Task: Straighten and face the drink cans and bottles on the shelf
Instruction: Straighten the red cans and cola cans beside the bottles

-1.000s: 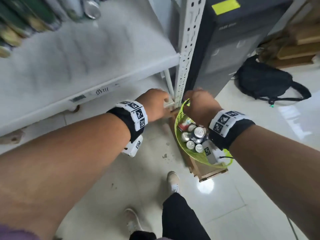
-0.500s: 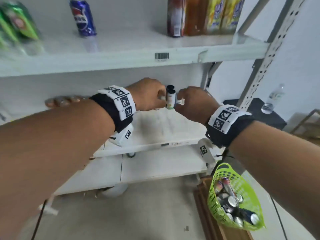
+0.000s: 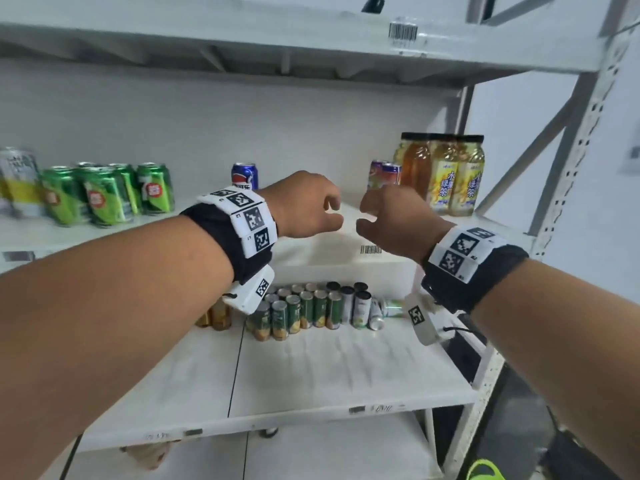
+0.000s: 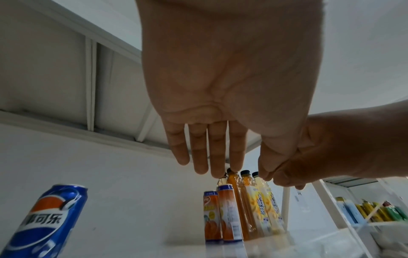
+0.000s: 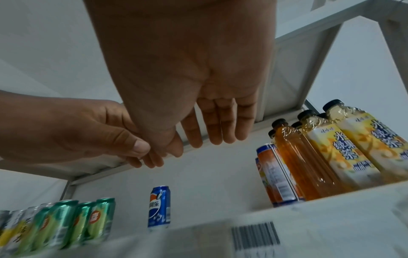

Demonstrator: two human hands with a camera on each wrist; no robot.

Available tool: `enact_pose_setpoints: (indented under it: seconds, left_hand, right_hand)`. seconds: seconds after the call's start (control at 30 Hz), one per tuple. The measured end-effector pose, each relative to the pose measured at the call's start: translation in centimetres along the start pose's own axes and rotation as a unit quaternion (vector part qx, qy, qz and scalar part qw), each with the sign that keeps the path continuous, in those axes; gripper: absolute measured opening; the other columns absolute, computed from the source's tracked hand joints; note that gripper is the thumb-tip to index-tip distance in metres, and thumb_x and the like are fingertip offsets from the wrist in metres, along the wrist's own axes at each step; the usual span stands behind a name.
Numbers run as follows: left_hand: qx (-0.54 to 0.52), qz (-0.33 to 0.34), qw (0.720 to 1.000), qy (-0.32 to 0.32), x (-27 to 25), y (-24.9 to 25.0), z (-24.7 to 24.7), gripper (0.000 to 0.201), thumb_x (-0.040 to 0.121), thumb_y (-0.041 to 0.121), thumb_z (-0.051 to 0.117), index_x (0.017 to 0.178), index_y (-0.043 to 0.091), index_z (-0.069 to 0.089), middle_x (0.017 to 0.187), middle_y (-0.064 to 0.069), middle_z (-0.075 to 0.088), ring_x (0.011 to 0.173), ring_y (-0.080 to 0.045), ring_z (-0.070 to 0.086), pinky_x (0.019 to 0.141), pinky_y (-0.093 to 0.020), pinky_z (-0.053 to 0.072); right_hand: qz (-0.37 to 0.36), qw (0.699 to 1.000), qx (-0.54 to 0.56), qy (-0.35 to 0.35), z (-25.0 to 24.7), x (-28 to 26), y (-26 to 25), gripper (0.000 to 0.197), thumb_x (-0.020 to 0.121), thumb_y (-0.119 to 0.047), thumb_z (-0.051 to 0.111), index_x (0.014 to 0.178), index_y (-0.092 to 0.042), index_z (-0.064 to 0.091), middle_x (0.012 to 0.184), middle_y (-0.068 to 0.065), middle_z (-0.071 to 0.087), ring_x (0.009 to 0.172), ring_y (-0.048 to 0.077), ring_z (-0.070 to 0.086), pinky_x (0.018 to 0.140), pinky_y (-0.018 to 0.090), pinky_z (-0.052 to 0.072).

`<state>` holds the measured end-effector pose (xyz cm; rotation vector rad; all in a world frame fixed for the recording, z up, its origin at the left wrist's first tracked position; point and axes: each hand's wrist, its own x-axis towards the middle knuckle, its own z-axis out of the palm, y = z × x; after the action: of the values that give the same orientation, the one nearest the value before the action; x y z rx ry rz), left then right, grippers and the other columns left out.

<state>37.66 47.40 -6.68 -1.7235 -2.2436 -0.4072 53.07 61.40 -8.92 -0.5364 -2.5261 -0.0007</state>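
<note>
Both hands hung empty in front of the middle shelf (image 3: 104, 233), close together at its front edge. The left hand (image 3: 304, 206) had its fingers (image 4: 199, 153) straight and together, pointing at the back of the shelf; the right hand (image 3: 391, 220) was likewise relaxed, fingers extended in the right wrist view, and neither one touched any drink.

On that shelf a single blue cola can (image 3: 245, 176) stood alone, upright, just behind the left hand and well apart from its neighbours. To its left sat a cluster of green cans (image 3: 107, 194), loosely bunched, their labels turned at differing angles. To the right, two orange juice cans (image 3: 384, 176) stood just beside a group of tea bottles (image 3: 446, 171) at the shelf's right end. On the shelf below (image 3: 346, 368), a block of slim cans (image 3: 304, 308) stood in rows, with one can lying on its side (image 3: 393, 306) at the right end.

The step in hand looked like a reach between items: nothing was held, and the hands were poised over the gap in the middle shelf. The next move would probably call for taking the lone cola can, or the orange cans, turning the label forward and drawing it toward the front edge in line with the others. The toppled can below would also need standing up.
</note>
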Motion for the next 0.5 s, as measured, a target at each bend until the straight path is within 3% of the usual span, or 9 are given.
enact_pose_setpoints:
  seconds: [0.07, 0.23, 0.5]
  left_hand:
    - [-0.002, 0.000, 1.000, 0.007, 2.0, -0.4, -0.3, 0.035, 0.099, 0.048, 0.067, 0.121, 0.022, 0.073, 0.118, 0.003, 0.069, 0.105, -0.018, 0.060, 0.088, -0.030, 0.045]
    - [-0.002, -0.016, 1.000, 0.021, 8.2, -0.9, 0.1, 0.033, 0.098, 0.046, 0.068, 0.119, 0.022, 0.075, 0.118, 0.003, 0.071, 0.107, -0.019, 0.063, 0.086, -0.027, 0.043]
    - [-0.027, -0.052, 0.998, 0.013, 18.0, -1.1, 2.8, 0.032, 0.094, 0.047, 0.071, 0.117, 0.025, 0.075, 0.114, 0.007, 0.069, 0.102, -0.016, 0.063, 0.086, -0.026, 0.046]
  right_hand:
    - [-0.003, 1.000, -0.005, 0.010, -0.5, 2.0, 1.2, 0.018, 0.089, -0.032, 0.066, 0.097, -0.016, 0.069, 0.095, 0.003, 0.068, 0.088, 0.025, 0.065, 0.073, 0.028, 0.043]
    - [-0.004, 0.999, -0.012, 0.033, -1.0, 7.6, 5.6, 0.030, 0.089, -0.033, 0.072, 0.111, -0.013, 0.074, 0.105, 0.010, 0.071, 0.090, 0.025, 0.062, 0.077, 0.028, 0.042]
    - [-0.018, 0.999, -0.037, 0.032, 0.1, 16.1, 12.4, 0.025, 0.087, -0.032, 0.071, 0.105, -0.014, 0.074, 0.100, 0.011, 0.070, 0.089, 0.028, 0.063, 0.070, 0.030, 0.042]
